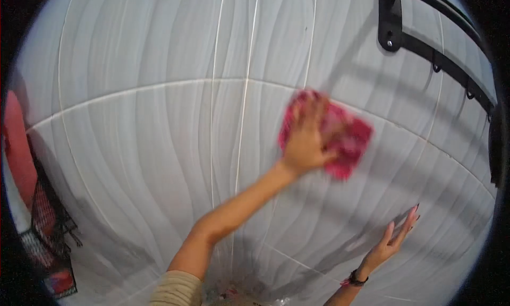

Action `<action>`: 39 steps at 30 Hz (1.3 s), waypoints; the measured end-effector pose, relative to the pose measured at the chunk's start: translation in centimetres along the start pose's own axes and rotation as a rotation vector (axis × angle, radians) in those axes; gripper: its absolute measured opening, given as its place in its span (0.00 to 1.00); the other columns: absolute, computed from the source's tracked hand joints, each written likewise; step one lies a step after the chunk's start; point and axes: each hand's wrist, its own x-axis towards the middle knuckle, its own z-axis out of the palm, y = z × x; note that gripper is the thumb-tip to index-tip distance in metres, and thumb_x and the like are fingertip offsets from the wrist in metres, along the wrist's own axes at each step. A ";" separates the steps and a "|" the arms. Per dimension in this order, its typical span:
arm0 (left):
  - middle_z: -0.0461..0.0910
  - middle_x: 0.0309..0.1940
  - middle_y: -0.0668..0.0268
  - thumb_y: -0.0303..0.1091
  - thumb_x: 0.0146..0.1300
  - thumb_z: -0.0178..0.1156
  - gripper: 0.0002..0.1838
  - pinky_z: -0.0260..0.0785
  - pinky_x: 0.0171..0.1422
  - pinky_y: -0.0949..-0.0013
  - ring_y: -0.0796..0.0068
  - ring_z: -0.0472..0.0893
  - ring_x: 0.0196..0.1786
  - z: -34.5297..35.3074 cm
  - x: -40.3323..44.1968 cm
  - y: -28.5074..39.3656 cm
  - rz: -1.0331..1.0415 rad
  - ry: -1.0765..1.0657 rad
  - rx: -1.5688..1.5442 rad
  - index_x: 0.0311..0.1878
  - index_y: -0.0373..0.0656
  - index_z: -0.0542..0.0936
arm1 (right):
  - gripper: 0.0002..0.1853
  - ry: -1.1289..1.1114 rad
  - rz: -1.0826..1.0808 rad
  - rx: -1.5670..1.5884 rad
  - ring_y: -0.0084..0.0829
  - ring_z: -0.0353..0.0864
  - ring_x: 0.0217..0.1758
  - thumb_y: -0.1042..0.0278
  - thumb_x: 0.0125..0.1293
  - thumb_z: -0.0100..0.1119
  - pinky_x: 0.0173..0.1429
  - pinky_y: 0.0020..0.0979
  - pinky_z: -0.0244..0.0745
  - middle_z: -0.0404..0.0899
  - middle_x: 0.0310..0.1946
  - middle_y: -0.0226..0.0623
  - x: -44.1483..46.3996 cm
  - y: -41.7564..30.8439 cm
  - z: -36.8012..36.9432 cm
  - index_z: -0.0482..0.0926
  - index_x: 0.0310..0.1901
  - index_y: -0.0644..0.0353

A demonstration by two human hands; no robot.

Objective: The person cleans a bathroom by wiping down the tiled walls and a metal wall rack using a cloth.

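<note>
My left hand (307, 140) lies with spread fingers on a pink cloth (346, 138), holding it against the grey wavy-patterned tiled wall (154, 146). The cloth is slightly blurred and partly covered by my fingers; it sits at a horizontal grout line. Lower right, my right hand (392, 246) is raised beside the wall with its fingers stretched out and nothing in it. A dark bracelet (355, 279) circles that wrist. Whether the right fingertips touch the tiles I cannot tell.
A black metal rack (446, 61) with small hooks is fixed to the wall at upper right. Along the left edge hang red and dark patterned fabrics (45, 215) with a fringe. Something small and unclear (231, 294) shows at the bottom middle.
</note>
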 end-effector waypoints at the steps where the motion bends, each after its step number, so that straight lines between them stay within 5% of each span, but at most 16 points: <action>1: 0.46 0.67 0.47 0.59 0.50 0.54 0.35 0.33 0.67 0.38 0.40 0.44 0.69 -1.4 3.1 -2.8 -0.027 0.091 0.060 0.64 0.67 0.61 | 0.27 0.028 0.025 -0.038 0.44 0.44 0.71 0.56 0.67 0.39 0.72 0.45 0.31 0.53 0.67 0.41 -0.4 -0.2 0.5 0.56 0.64 0.60; 5: 0.60 0.61 0.46 0.45 0.59 0.51 0.25 0.45 0.69 0.54 0.47 0.57 0.65 -2.6 15.0 -13.5 -0.194 0.531 0.222 0.59 0.47 0.68 | 0.32 0.205 -0.171 -0.684 0.46 0.38 0.72 0.43 0.68 0.25 0.71 0.52 0.26 0.44 0.69 0.38 -1.1 2.8 5.0 0.49 0.67 0.54; 13: 0.73 0.49 0.53 0.32 0.52 0.50 0.18 0.59 0.60 0.54 0.52 0.70 0.54 0.1 22.8 -4.9 0.429 0.585 -0.085 0.47 0.44 0.76 | 0.30 0.238 -0.197 -0.803 0.48 0.40 0.72 0.45 0.68 0.26 0.70 0.52 0.35 0.46 0.68 0.40 -1.3 3.4 5.3 0.52 0.66 0.54; 16: 0.74 0.48 0.55 0.30 0.51 0.50 0.18 0.59 0.59 0.56 0.53 0.70 0.53 -2.5 25.3 -10.0 0.136 0.660 0.015 0.48 0.40 0.75 | 0.30 0.225 -0.181 -0.765 0.49 0.40 0.71 0.45 0.68 0.27 0.70 0.53 0.35 0.46 0.68 0.41 -1.3 2.7 5.2 0.51 0.66 0.53; 18: 0.80 0.24 0.60 0.39 0.60 0.44 0.14 0.68 0.31 0.57 0.62 0.78 0.26 -4.8 25.9 -12.2 -0.094 0.527 -0.038 0.30 0.45 0.79 | 0.30 0.210 -0.176 -0.764 0.50 0.40 0.71 0.45 0.68 0.27 0.70 0.53 0.35 0.46 0.68 0.42 -1.4 3.3 5.2 0.51 0.67 0.53; 20: 0.72 0.48 0.54 0.34 0.53 0.48 0.22 0.59 0.61 0.56 0.56 0.68 0.57 -5.4 25.1 -9.6 -0.366 0.025 0.224 0.53 0.45 0.72 | 0.30 0.211 -0.178 -0.765 0.50 0.40 0.71 0.46 0.68 0.28 0.70 0.54 0.35 0.46 0.68 0.42 -1.4 3.1 5.2 0.50 0.67 0.53; 22: 0.69 0.55 0.54 0.32 0.51 0.52 0.23 0.54 0.64 0.56 0.54 0.65 0.60 1.3 22.6 -6.2 -0.059 0.665 -0.019 0.54 0.42 0.71 | 0.30 0.204 -0.192 -0.742 0.50 0.40 0.71 0.47 0.68 0.28 0.69 0.54 0.35 0.46 0.69 0.42 -1.2 3.0 5.1 0.50 0.67 0.53; 24: 0.65 0.59 0.54 0.34 0.51 0.54 0.27 0.50 0.67 0.56 0.54 0.61 0.64 0.9 21.9 -3.7 0.265 0.574 0.001 0.58 0.42 0.68 | 0.29 0.207 -0.190 -0.739 0.51 0.40 0.71 0.47 0.68 0.28 0.69 0.54 0.35 0.45 0.69 0.42 -1.3 2.8 5.2 0.50 0.67 0.53; 27: 0.64 0.60 0.53 0.35 0.51 0.54 0.27 0.50 0.68 0.58 0.54 0.62 0.63 -2.2 26.2 -6.7 0.156 0.525 -0.103 0.57 0.40 0.68 | 0.29 0.214 -0.159 -0.710 0.51 0.39 0.71 0.48 0.68 0.28 0.69 0.54 0.34 0.46 0.68 0.43 -1.2 2.0 5.5 0.50 0.67 0.54; 28: 0.79 0.21 0.62 0.35 0.59 0.43 0.14 0.67 0.24 0.60 0.66 0.78 0.23 -3.8 29.2 -7.8 0.421 0.970 0.028 0.29 0.43 0.79 | 0.29 0.221 -0.140 -0.697 0.51 0.39 0.71 0.48 0.68 0.28 0.69 0.54 0.34 0.46 0.68 0.43 -1.1 1.5 5.7 0.50 0.67 0.54; 29: 0.79 0.23 0.61 0.36 0.60 0.42 0.15 0.67 0.23 0.66 0.71 0.78 0.24 -6.6 28.2 -7.1 0.142 0.419 -0.636 0.32 0.42 0.79 | 0.29 0.181 -0.169 -0.700 0.50 0.39 0.71 0.49 0.68 0.30 0.70 0.54 0.33 0.47 0.68 0.43 -0.6 1.0 6.2 0.50 0.67 0.55; 31: 0.80 0.30 0.59 0.35 0.62 0.43 0.15 0.70 0.25 0.68 0.69 0.79 0.27 -6.3 30.1 -10.7 0.142 0.482 -0.619 0.42 0.42 0.78 | 0.29 0.106 -0.224 -0.708 0.50 0.39 0.72 0.51 0.67 0.34 0.70 0.54 0.32 0.47 0.68 0.43 1.3 -0.3 7.4 0.51 0.66 0.56; 32: 0.66 0.57 0.50 0.41 0.52 0.55 0.26 0.61 0.60 0.57 0.53 0.67 0.58 -5.3 30.6 -13.0 -0.086 0.434 0.170 0.55 0.38 0.70 | 0.30 0.061 -0.255 -0.686 0.49 0.39 0.72 0.52 0.66 0.37 0.70 0.53 0.31 0.48 0.68 0.42 2.2 -1.0 7.6 0.51 0.66 0.56; 34: 0.64 0.60 0.54 0.35 0.51 0.54 0.27 0.52 0.67 0.60 0.54 0.63 0.62 -3.7 28.6 -10.0 -0.165 0.305 0.212 0.58 0.40 0.68 | 0.30 -0.033 -0.322 -0.629 0.48 0.39 0.72 0.55 0.64 0.42 0.71 0.52 0.31 0.49 0.68 0.39 4.2 -2.8 8.0 0.52 0.66 0.57; 36: 0.64 0.60 0.54 0.34 0.52 0.53 0.27 0.51 0.67 0.60 0.55 0.64 0.62 -1.7 24.9 -4.5 0.020 0.458 -0.185 0.58 0.41 0.68 | 0.31 -0.057 -0.382 -0.575 0.45 0.40 0.72 0.57 0.63 0.45 0.72 0.48 0.32 0.49 0.68 0.37 6.6 -4.7 8.6 0.53 0.66 0.56; 39: 0.68 0.57 0.56 0.33 0.54 0.48 0.24 0.55 0.64 0.60 0.56 0.65 0.61 0.0 24.7 -3.5 0.367 0.610 0.048 0.56 0.44 0.70 | 0.31 -0.048 -0.477 -0.534 0.40 0.42 0.72 0.58 0.61 0.47 0.73 0.43 0.34 0.50 0.68 0.34 9.7 -6.7 9.5 0.54 0.66 0.55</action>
